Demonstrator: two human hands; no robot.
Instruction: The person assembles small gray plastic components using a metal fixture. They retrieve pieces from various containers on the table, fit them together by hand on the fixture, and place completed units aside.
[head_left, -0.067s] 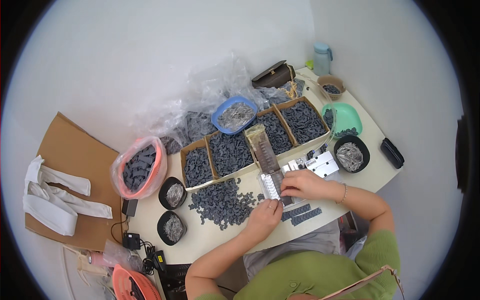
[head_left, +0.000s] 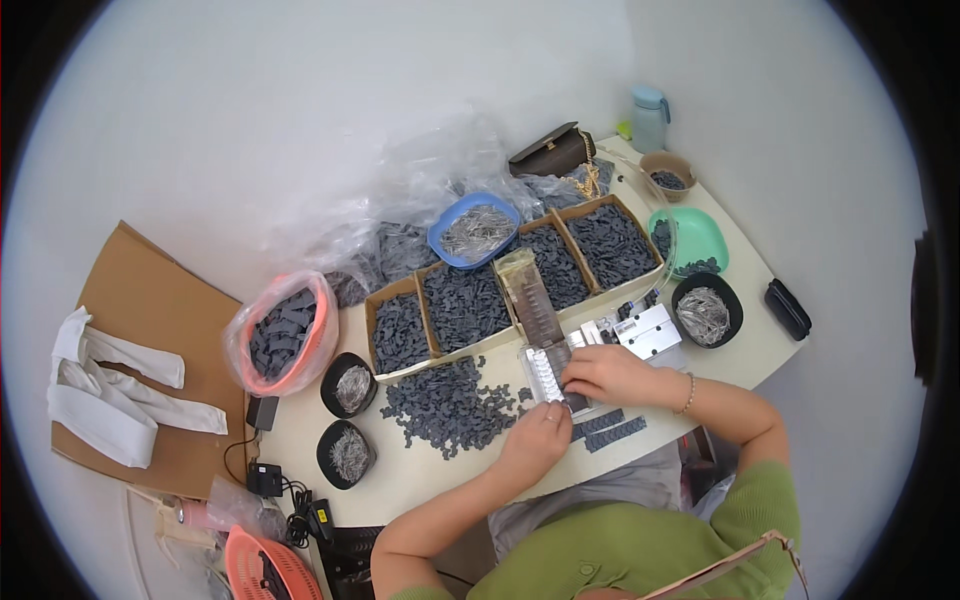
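Note:
A small metal jig [head_left: 541,374] with a row of pale slots lies near the table's front edge. At its near end my left hand [head_left: 535,441] rests with fingers bent and closed; whatever they pinch is too small to tell. My right hand [head_left: 612,377] reaches across from the right, its fingertips pressed together over the jig's right side, hiding what is under them. Strips of joined dark grey pieces [head_left: 613,433] lie beside the jig, below my right wrist. A metal block with a white cover [head_left: 648,332] stands just beyond that hand.
Loose dark grey pieces [head_left: 447,405] spread left of the jig. Behind are a divided cardboard tray [head_left: 437,352] of such pieces and a blue tray [head_left: 436,254] of metal pins. Black bowls [head_left: 735,300] [head_left: 327,385] hold pins. A pink basket [head_left: 327,335] stands left, a green plate [head_left: 712,238] right.
The whole view has shifted slightly. Both hands stay at the jig, with only small finger movement.

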